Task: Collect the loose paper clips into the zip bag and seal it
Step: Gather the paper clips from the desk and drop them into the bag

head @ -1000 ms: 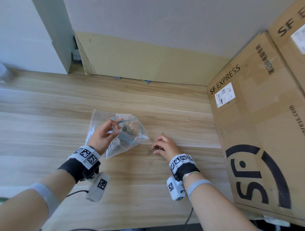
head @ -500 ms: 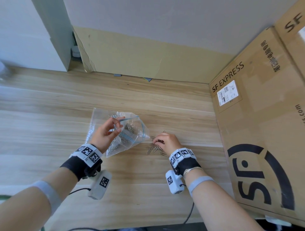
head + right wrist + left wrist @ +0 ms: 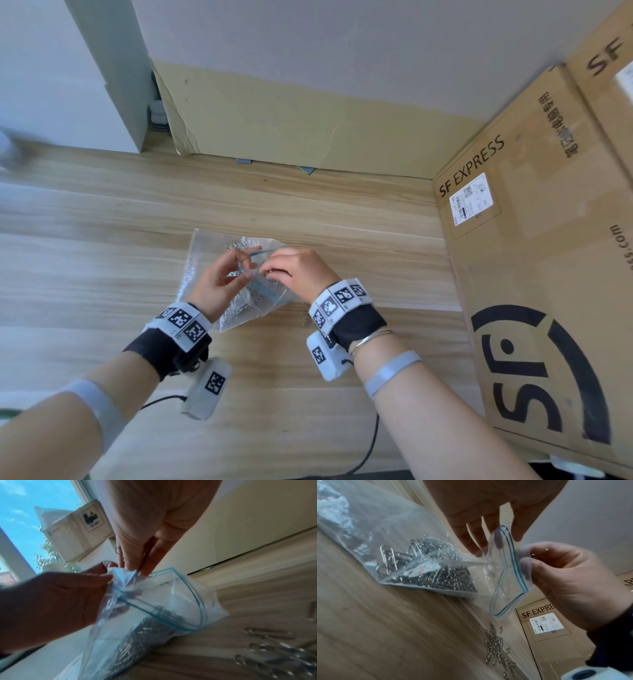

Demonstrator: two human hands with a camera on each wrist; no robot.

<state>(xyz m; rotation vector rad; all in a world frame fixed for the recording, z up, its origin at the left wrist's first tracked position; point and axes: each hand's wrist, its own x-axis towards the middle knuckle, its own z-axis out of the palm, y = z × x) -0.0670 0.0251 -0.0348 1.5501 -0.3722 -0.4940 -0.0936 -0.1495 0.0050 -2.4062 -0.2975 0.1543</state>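
The left hand (image 3: 219, 287) is pinching the rim of the zip bag (image 3: 423, 566) and holding its blue-edged mouth open at mid-frame, low over the tabletop (image 3: 102, 240). The right hand (image 3: 301, 270), fingers bunched on a few paper clips, is poking them at that opening. A heap of clips is already sitting deep in the bag. More loose paper clips (image 3: 498, 651) are lying on the wood just beside the mouth, toward the cardboard box (image 3: 548, 274). The risk, I would say: the mouth is sagging narrow, so clips could catch the rim and scatter, or the tilted bag could spill.
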